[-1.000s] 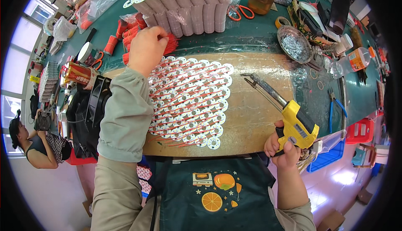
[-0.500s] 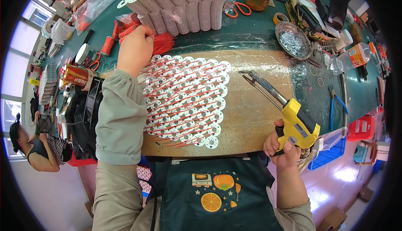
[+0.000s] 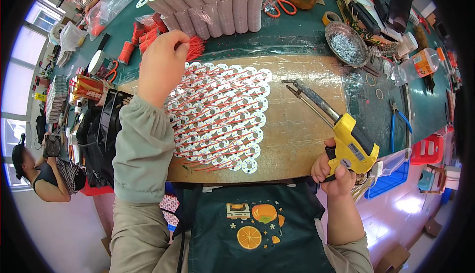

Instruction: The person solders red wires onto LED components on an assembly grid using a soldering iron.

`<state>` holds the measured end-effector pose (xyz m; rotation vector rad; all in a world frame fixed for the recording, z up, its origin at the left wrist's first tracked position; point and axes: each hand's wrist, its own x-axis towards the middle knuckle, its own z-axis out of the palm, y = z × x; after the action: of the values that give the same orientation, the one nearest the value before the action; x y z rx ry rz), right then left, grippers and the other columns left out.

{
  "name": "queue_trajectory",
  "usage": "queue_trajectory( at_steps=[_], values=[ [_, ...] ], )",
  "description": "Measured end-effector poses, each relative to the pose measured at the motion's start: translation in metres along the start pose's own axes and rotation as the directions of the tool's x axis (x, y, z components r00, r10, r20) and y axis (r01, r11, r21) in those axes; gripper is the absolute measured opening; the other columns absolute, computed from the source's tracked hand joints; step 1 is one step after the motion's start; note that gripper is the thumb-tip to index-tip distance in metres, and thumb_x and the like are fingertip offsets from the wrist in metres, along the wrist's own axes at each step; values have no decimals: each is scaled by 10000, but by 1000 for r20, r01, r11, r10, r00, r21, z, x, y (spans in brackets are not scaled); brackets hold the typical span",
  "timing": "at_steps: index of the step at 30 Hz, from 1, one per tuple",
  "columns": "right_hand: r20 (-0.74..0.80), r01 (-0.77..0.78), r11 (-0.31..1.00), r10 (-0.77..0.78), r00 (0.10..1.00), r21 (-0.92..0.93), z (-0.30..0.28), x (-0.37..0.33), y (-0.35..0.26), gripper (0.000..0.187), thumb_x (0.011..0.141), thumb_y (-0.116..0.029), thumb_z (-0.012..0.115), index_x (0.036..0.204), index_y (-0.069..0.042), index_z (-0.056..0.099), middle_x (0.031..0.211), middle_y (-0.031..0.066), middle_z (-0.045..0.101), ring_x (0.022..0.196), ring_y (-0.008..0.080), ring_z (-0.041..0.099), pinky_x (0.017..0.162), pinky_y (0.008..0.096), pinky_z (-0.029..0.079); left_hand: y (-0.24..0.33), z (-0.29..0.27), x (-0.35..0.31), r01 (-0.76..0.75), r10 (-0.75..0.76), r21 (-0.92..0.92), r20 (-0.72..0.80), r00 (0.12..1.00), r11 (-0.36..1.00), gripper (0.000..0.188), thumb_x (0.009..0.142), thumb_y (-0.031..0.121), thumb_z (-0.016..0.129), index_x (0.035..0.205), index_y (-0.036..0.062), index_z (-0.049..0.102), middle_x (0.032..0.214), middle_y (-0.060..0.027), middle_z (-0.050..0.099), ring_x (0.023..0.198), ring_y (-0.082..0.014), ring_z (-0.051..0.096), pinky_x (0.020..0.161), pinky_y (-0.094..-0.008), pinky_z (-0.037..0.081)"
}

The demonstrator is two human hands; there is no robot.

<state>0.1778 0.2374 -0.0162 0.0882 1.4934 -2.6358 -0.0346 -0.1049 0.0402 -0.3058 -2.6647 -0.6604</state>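
My right hand point(image 3: 336, 176) is wrapped round the grip of a yellow soldering gun point(image 3: 352, 142). Its long metal tip points up and left, over the brown work board point(image 3: 302, 129) and apart from the circuit boards. My left hand point(image 3: 163, 67) is closed in a pinch beside a bundle of loose red wires point(image 3: 197, 48); what its fingertips hold, if anything, is hidden. Below it lies a panel of round white circuit boards point(image 3: 222, 112) in rows, with red wires slanting across them. The panel's upper left part is covered by my left hand and sleeve.
Tall stacks of round boards point(image 3: 217, 10) stand behind the panel. To the right are a metal dish of silvery scraps point(image 3: 346, 45), blue-handled pliers point(image 3: 393, 124) and a plastic bottle point(image 3: 418, 67). Red-handled scissors point(image 3: 282, 8) lie at the back. Other people are on the left.
My left hand has shifted slightly right and nearer, its fingers still pinched by the red wires. My right hand and the soldering gun have hardly moved.
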Motion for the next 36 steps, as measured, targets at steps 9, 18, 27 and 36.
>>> queue_trajectory(
  at_steps=[9, 18, 27, 36],
  values=[
    [-9, -28, 1000, 28, 1000, 6, -2, -21, 5, 733, 786, -355, 807, 1320, -3, 448, 697, 25, 493, 566, 136, 486, 511, 280, 410, 84, -25, -123, -344, 373, -179, 171, 912, 922, 197, 751, -10, 706, 941, 41, 697, 840, -102, 620, 775, -277, 610, 675, -382, 495],
    [245, 71, 838, 76, 967, -541, -14, -83, 19, 315, 803, -334, 775, 863, -60, 633, 708, 55, 600, 609, 248, 604, 550, 333, 466, 90, -10, -181, -278, 347, -322, 180, 920, 905, 273, 673, -30, 694, 944, 10, 685, 833, -68, 597, 761, -236, 591, 698, -354, 481],
    [325, 123, 820, 81, 942, -560, -15, -96, 21, 339, 774, -275, 805, 822, -19, 589, 658, 40, 558, 558, 162, 533, 518, 278, 425, 87, -2, -189, -281, 346, -317, 172, 922, 906, 265, 673, -27, 700, 935, 14, 686, 837, -63, 598, 800, -237, 602, 715, -356, 478],
    [272, 88, 823, 83, 959, -561, -15, -101, 26, 362, 779, -297, 805, 819, -19, 578, 660, 33, 554, 549, 153, 531, 498, 275, 410, 88, 0, -188, -272, 334, -311, 165, 928, 911, 268, 667, -24, 693, 933, 7, 686, 836, -62, 600, 792, -234, 600, 720, -347, 484]
  ],
)
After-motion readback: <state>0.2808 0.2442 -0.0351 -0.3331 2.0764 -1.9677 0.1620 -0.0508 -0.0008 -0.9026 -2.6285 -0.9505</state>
